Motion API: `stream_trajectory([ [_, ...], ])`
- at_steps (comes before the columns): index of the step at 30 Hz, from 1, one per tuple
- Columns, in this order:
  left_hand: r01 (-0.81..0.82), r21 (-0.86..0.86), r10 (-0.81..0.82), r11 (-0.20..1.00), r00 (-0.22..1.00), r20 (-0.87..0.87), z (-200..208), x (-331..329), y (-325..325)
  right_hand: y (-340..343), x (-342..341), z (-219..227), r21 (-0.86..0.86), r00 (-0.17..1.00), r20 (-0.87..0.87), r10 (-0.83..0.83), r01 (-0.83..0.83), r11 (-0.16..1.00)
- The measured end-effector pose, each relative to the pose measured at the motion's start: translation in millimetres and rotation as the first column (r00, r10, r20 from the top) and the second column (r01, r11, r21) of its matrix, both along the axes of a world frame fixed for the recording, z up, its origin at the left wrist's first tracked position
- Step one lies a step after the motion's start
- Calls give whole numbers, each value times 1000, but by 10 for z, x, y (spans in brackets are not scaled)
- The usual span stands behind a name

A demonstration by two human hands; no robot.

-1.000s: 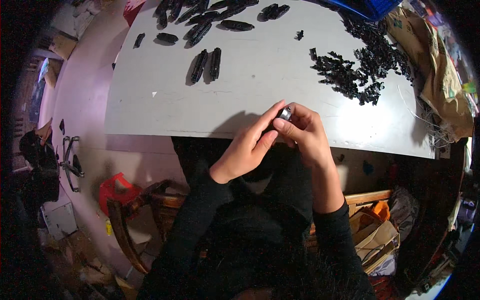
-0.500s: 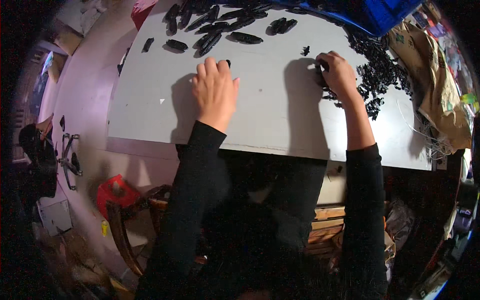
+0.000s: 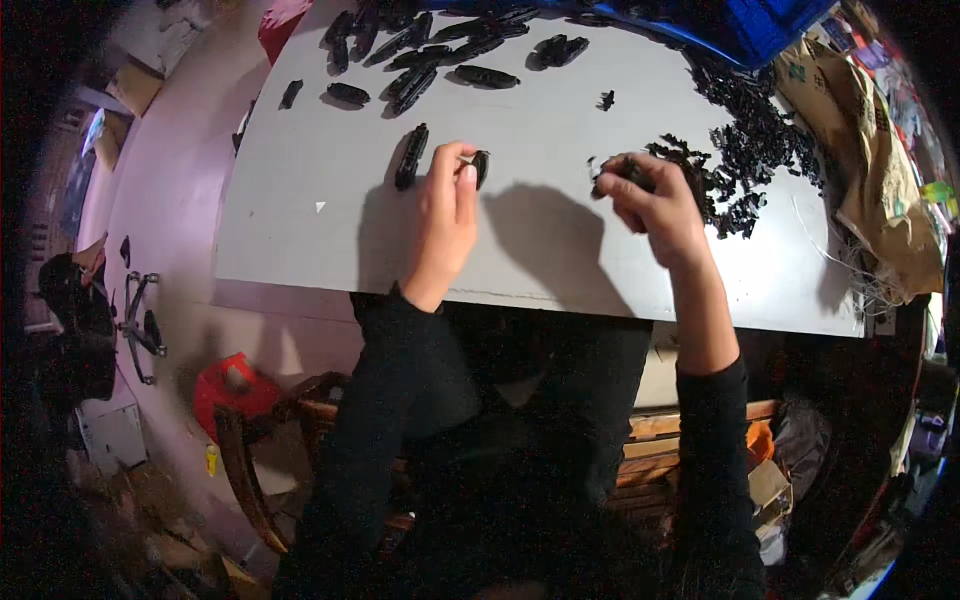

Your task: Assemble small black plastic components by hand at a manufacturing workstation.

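Observation:
My left hand (image 3: 447, 215) pinches a short, dark, rounded piece (image 3: 481, 169) between thumb and fingers, above the white tabletop (image 3: 330, 245). Just left of it lies a long, ridged black strip-like piece (image 3: 411, 157), apart from the hand. My right hand (image 3: 660, 205) is curled around small black pieces, with a bit of black (image 3: 600, 182) showing at the fingertips; their exact kind is too small to make out. Beside that hand spreads a heap of small black plastic-looking pieces (image 3: 740, 140). One small black piece (image 3: 606, 100) lies alone farther back.
Several long black ridged pieces (image 3: 487, 77) lie across the far left of the table. A blue container (image 3: 740, 30) stands at the back right. Crumpled brown sacking (image 3: 865, 150) and pale string (image 3: 865, 270) border the right edge. A red stool (image 3: 235, 390) is at lower left.
My left hand has turned and shifted right, now with a dark piece in its fingers, uncovering the long black piece. The right hand has come toward me and left from the heap, holding black pieces.

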State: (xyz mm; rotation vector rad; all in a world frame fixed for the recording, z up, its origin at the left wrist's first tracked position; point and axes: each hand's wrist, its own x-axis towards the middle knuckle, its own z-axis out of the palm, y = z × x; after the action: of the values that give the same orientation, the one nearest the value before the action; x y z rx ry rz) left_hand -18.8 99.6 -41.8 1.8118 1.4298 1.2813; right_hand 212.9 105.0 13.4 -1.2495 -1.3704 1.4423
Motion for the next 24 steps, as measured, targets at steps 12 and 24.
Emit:
stream_trajectory([
  [12, 436, -389, -44, 812, 710, 703, 380, 250, -573, -671, -487, 48, -153, 977, -213, -22, -11, 988],
  [24, 358, -335, -123, 872, 821, 557, 368, 274, -656, -699, -605, -74, -85, 977, -193, -95, 79, 993],
])
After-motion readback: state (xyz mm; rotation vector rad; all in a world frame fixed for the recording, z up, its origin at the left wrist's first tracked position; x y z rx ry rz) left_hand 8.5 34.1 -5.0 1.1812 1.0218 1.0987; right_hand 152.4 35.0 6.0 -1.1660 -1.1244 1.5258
